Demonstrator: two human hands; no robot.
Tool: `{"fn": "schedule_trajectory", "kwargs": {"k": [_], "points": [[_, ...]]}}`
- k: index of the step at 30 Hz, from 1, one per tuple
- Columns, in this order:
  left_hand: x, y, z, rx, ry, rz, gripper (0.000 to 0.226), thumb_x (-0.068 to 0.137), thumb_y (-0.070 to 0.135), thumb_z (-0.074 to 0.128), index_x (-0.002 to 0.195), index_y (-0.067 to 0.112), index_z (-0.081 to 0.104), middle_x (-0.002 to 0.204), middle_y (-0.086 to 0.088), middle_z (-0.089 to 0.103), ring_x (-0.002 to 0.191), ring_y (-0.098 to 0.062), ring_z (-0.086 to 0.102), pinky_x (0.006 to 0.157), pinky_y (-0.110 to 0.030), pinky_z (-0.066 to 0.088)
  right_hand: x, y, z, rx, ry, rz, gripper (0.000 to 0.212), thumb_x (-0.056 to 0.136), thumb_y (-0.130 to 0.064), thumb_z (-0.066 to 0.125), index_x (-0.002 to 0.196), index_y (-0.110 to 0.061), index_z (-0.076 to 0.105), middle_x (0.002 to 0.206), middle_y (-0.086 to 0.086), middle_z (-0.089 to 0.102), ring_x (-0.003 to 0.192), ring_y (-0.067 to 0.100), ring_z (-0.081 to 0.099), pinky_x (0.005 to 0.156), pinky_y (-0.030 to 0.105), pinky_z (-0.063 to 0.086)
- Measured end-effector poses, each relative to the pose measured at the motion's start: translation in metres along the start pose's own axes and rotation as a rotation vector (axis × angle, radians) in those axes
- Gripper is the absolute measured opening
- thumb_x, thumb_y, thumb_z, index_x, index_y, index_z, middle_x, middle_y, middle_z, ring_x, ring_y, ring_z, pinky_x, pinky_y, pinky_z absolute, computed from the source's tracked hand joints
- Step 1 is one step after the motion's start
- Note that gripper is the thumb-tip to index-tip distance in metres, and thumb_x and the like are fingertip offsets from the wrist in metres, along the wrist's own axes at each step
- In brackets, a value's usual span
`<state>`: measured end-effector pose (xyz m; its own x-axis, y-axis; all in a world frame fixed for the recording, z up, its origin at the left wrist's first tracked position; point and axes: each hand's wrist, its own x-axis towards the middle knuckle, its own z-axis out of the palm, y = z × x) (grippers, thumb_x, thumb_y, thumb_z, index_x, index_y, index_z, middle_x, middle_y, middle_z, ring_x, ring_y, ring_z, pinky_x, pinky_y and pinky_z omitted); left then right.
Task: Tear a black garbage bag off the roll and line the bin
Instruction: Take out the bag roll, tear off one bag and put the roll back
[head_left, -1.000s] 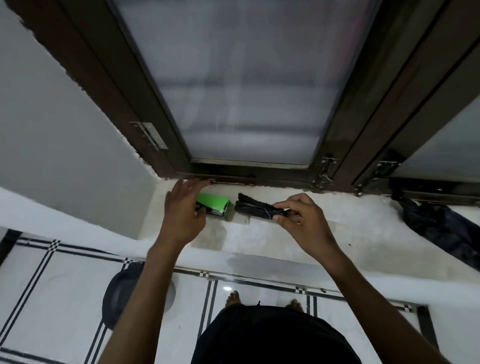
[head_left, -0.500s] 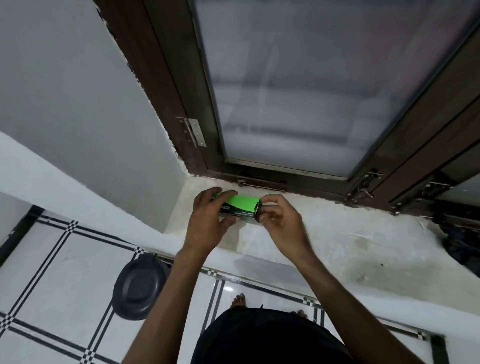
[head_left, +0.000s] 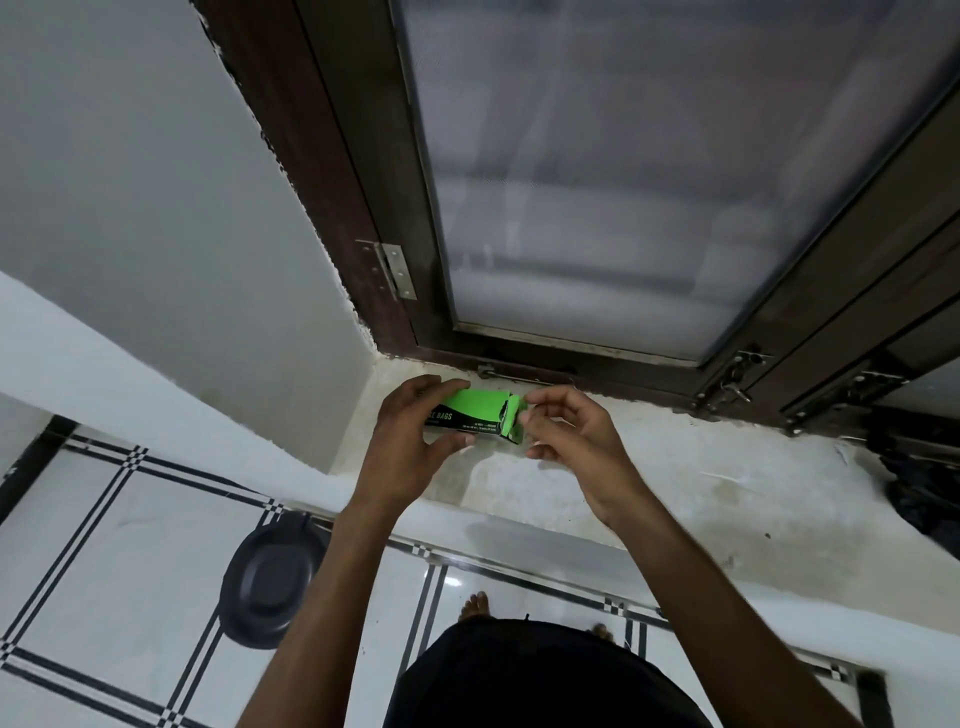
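L hand (head_left: 410, 447) grips bag box (head_left: 475, 410) (R hand (head_left: 571, 436) prob. touching flap).

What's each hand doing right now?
Left hand: closed around the green bag box.
Right hand: fingertips pinching the box's end flap.

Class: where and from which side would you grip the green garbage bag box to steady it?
Grip the long sides of the green garbage bag box from its closed left end, as the left hand does; the end flap at right stands open.
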<state>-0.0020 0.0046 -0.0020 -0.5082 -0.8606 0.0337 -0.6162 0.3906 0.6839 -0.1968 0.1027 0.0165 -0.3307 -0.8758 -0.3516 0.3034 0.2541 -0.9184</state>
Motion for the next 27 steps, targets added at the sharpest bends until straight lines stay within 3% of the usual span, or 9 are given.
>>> {"fn": "schedule_trajectory", "kwargs": {"k": [7,13,16,20,24,26,27], "points": [[-0.003,-0.002,-0.003,0.002,0.022,-0.013,0.063,0.077,0.029,0.084,0.135,0.032,0.06,0.14,-0.004,0.052,0.131,-0.024,0.046,0.11,-0.039,0.041,0.009,0.0,0.011,-0.106,0.026,0.012,0.025,0.083,-0.013,0.077,0.103,-0.009,0.062,0.106,0.012,0.063,0.089,0.024,0.068,0.069,0.035,0.06],[-0.007,-0.001,0.0,0.014,0.04,-0.019,0.064,0.076,0.026,0.085,0.135,0.031,0.061,0.141,-0.004,0.052,0.133,-0.025,0.044,0.111,-0.035,0.038,0.014,0.013,0.022,-0.229,0.067,-0.055,0.033,0.081,0.0,0.073,0.102,-0.019,0.056,0.097,0.007,0.054,0.083,0.021,0.058,0.061,0.032,0.056],[-0.008,-0.001,0.0,0.169,0.083,-0.008,0.065,0.074,0.022,0.086,0.134,0.028,0.063,0.14,-0.008,0.055,0.132,-0.032,0.045,0.106,-0.043,0.044,0.019,0.018,0.032,-0.222,0.03,-0.048,0.039,0.079,0.01,0.067,0.105,-0.016,0.053,0.089,0.006,0.052,0.078,0.018,0.054,0.056,0.031,0.052],[-0.005,-0.01,-0.001,0.413,0.129,-0.043,0.065,0.071,0.019,0.088,0.131,0.026,0.066,0.139,-0.015,0.058,0.131,-0.045,0.048,0.105,-0.058,0.045,0.01,0.021,0.027,-0.157,-0.07,0.002,0.042,0.085,0.014,0.061,0.115,-0.015,0.058,0.097,0.008,0.061,0.084,0.016,0.064,0.069,0.024,0.057],[0.001,-0.003,-0.008,0.458,0.016,0.008,0.091,0.067,0.035,0.09,0.148,0.027,0.048,0.157,-0.016,0.037,0.15,-0.044,0.02,0.119,-0.061,0.021,-0.019,0.012,-0.015,-0.242,0.052,-0.047,0.022,0.094,-0.001,0.057,0.105,-0.018,0.066,0.098,0.005,0.069,0.089,0.022,0.068,0.074,0.026,0.056],[0.002,0.015,-0.007,0.393,-0.041,0.141,0.096,0.066,0.037,0.09,0.15,0.025,0.045,0.157,-0.015,0.036,0.15,-0.039,0.022,0.119,-0.054,0.024,-0.04,0.006,-0.045,-0.244,0.151,-0.098,0.017,0.094,-0.002,0.059,0.099,-0.015,0.067,0.096,0.004,0.071,0.085,0.019,0.069,0.072,0.024,0.056],[0.0,0.029,-0.003,0.312,-0.054,0.22,0.088,0.069,0.034,0.089,0.147,0.024,0.049,0.154,-0.011,0.042,0.147,-0.033,0.031,0.117,-0.045,0.03,-0.051,0.004,-0.062,-0.251,0.228,-0.134,0.016,0.093,0.001,0.058,0.096,-0.012,0.067,0.095,0.004,0.071,0.082,0.018,0.069,0.07,0.023,0.056]]}}
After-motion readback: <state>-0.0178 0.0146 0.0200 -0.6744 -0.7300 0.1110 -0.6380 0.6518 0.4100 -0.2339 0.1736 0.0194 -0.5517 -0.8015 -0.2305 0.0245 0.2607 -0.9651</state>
